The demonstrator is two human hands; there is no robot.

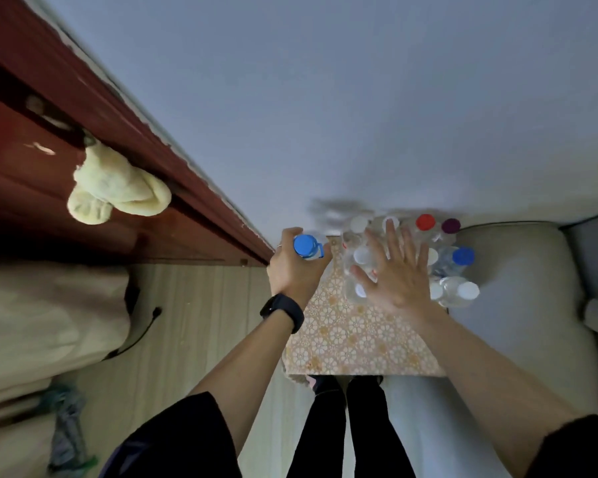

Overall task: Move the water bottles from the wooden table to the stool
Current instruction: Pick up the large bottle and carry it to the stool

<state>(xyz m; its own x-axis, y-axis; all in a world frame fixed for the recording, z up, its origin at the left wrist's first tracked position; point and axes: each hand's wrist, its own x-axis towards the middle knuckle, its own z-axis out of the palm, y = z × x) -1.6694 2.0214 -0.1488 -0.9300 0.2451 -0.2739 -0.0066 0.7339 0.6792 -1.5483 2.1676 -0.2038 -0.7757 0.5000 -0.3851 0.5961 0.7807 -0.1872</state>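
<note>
My left hand (296,267) is shut on a clear water bottle with a blue cap (305,246), held upright at the far left corner of a surface with a floral-patterned cover (346,336). My right hand (396,274) hovers open, fingers spread, over a cluster of several clear bottles (460,291) standing on the far part of that surface. Their caps are white, red (425,222), purple (451,225) and blue (463,256). My hand hides some of them.
A dark red wooden door (83,108) with a pale yellow cloth (114,188) on its handle stands at left. Beige bedding (42,326) lies lower left, a grey cushioned seat (532,305) at right. A pale wall rises behind the bottles. My legs are below the patterned surface.
</note>
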